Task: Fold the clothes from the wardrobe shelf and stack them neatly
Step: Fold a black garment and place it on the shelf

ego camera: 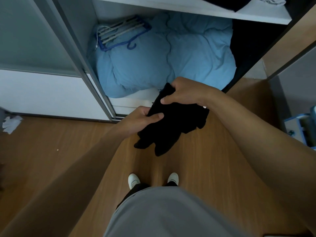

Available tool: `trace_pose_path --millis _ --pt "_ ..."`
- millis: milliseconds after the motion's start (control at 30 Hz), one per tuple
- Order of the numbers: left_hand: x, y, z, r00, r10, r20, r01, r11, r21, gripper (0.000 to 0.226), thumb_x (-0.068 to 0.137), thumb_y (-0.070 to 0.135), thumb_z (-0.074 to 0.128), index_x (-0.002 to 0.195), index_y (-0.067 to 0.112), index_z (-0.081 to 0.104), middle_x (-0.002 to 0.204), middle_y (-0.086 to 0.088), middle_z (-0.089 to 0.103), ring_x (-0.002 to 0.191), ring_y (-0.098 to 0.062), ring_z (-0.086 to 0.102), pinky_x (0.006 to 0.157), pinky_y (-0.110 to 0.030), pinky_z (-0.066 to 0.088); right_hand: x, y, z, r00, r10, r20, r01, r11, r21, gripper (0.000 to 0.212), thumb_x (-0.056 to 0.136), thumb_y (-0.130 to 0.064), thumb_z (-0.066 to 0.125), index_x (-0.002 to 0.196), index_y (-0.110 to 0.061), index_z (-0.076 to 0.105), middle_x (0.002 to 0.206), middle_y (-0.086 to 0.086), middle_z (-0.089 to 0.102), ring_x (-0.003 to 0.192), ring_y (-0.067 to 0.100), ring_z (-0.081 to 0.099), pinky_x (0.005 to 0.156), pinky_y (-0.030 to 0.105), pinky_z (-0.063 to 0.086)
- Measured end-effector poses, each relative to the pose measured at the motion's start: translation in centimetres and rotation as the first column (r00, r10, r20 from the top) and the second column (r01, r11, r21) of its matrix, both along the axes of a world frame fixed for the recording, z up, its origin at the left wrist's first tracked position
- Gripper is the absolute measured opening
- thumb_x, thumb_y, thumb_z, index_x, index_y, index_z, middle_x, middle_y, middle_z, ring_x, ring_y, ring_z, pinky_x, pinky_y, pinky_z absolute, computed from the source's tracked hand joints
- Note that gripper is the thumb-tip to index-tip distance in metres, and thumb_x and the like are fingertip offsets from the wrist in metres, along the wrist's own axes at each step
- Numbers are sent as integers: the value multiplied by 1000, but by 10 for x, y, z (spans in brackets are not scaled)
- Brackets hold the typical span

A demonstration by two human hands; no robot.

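Note:
A black garment [172, 124] hangs bunched in the air in front of the open wardrobe, above the wooden floor. My left hand [142, 119] grips its left edge, thumb on top. My right hand [184, 93] grips its upper part from above, fingers curled over the cloth. The loose lower ends dangle below both hands. The white wardrobe shelf [248, 13] runs across the top of the view with dark clothes [227, 3] and a light grey garment [270, 0] lying on it.
A light blue duvet [162, 57] fills the wardrobe bottom, with a blue hanger rack [119, 34] on it. The sliding door [42, 79] stands at the left. White crumpled paper [11, 124] lies on the floor. A blue box [302, 127] sits at the right.

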State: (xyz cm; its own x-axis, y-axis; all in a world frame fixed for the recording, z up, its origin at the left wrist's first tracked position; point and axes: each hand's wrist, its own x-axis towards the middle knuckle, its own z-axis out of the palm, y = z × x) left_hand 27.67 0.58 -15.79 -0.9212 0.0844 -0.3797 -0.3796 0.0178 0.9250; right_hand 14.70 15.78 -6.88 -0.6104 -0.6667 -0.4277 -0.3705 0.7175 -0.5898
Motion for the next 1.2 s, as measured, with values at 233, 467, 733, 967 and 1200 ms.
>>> trace_pose_path --millis 233,467,733,967,1200 --pt "0 7 7 990 139 5 -137 973 186 29 99 29 58 102 3 71 96 -9 74 92 -22 71 77 -23 54 -37 7 -12 948 -317 -21 293 899 -327 45 91 -34 67 134 -24 57 120 -8 55 103 1 53 88 13 38" --pt "-4 8 24 956 292 33 -286 898 334 23 99 27 58 97 13 76 102 -9 75 98 -23 72 80 -25 56 3 60 -107 656 -582 480 667 745 -8 85 79 -80 51 137 -18 55 136 2 60 125 17 54 110 37 35" --pt "-6 9 47 922 377 91 -374 803 464 30 99 30 57 124 13 63 119 -6 72 111 -21 68 84 -25 56 45 48 -150 330 -359 873 687 726 38 100 58 -88 64 133 -21 58 116 15 70 100 39 65 89 37 50" --pt "-7 4 60 926 370 74 -363 820 442 33 97 27 61 126 11 62 118 -9 72 108 -26 69 80 -29 58 28 35 -152 292 -289 912 775 630 -49 71 71 -85 56 105 -24 71 103 2 68 89 18 67 76 30 52" --pt "-15 1 68 912 401 81 -396 815 422 25 93 24 64 115 12 70 112 -12 74 104 -28 71 78 -31 58 27 30 -139 145 -58 988 880 463 -102 77 83 -70 60 141 -20 56 153 7 45 143 29 40 120 47 26"
